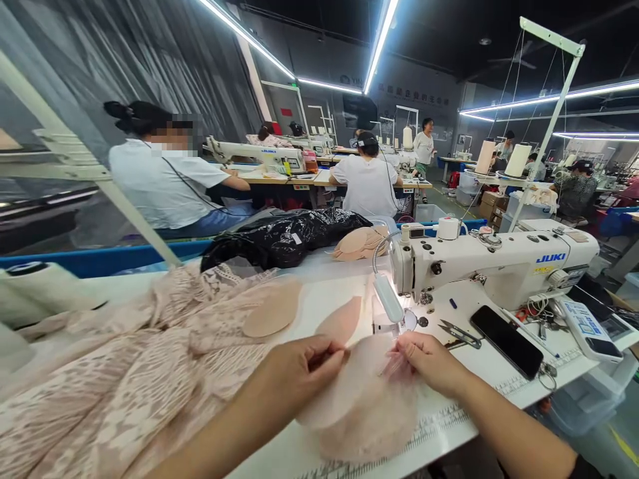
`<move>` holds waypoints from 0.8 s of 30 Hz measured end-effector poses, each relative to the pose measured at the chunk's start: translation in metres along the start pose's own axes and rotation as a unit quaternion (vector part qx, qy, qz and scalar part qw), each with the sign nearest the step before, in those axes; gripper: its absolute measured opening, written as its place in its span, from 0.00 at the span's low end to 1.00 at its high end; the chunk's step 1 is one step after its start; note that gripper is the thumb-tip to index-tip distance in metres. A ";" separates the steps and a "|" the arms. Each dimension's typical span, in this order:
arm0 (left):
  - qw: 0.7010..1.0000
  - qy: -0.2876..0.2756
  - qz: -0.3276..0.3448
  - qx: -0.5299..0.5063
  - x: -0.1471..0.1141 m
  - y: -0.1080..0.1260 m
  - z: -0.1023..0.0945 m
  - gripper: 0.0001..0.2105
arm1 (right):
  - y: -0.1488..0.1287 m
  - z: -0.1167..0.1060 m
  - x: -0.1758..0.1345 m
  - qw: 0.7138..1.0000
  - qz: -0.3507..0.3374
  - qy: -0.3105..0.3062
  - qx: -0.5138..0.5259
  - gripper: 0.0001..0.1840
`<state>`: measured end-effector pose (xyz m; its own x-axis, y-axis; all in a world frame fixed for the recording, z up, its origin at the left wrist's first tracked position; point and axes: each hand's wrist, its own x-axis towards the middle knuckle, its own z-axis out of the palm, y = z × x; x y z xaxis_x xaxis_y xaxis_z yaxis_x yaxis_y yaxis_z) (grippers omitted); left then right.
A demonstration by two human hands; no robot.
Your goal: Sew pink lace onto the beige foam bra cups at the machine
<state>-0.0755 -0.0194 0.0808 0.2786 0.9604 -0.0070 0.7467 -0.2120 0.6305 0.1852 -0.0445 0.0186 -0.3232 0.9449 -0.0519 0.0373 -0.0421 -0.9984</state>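
Observation:
My left hand (pixel 319 362) pinches the left edge of a pale, sheer fabric piece (pixel 357 386) in front of the sewing machine. On its right edge, my right hand (pixel 424 359) grips the gathered cloth with thumb and fingers. The fabric hangs down over the table's front ruler strip, layered and rounded at the bottom. Just beyond my hands are the needle area and a small lit lamp (pixel 388 298) of the white sewing machine (pixel 494 256). A pink leaf-shaped piece (pixel 342 320) lies flat behind my left hand, and a beige cup-shaped piece (pixel 274 309) rests farther left on lace.
Pale pink lace fabric (pixel 124 372) covers the table's left side. Thread snips (pixel 460 334) and a black phone (pixel 506 340) lie right of the needle. A black plastic bag (pixel 289 236) and stacked beige pieces (pixel 362 243) sit behind. Several people work at other machines.

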 end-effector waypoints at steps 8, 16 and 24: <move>0.985 0.014 0.171 0.031 -0.018 -0.002 0.038 0.16 | -0.007 0.008 -0.017 0.995 -0.042 0.022 -0.091 0.14; 0.975 -0.104 0.194 0.038 -0.002 0.014 0.006 0.02 | -0.031 0.024 -0.034 0.873 -0.335 0.143 -0.325 0.15; 0.875 0.050 0.406 0.258 -0.014 -0.013 0.024 0.06 | 0.005 0.006 0.011 0.730 -0.399 0.085 -0.549 0.14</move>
<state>-0.0743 -0.0341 0.0545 0.8092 0.4607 0.3646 0.5077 -0.8606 -0.0394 0.1758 -0.0367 0.0127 -0.5373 0.5570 0.6333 0.6664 0.7406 -0.0861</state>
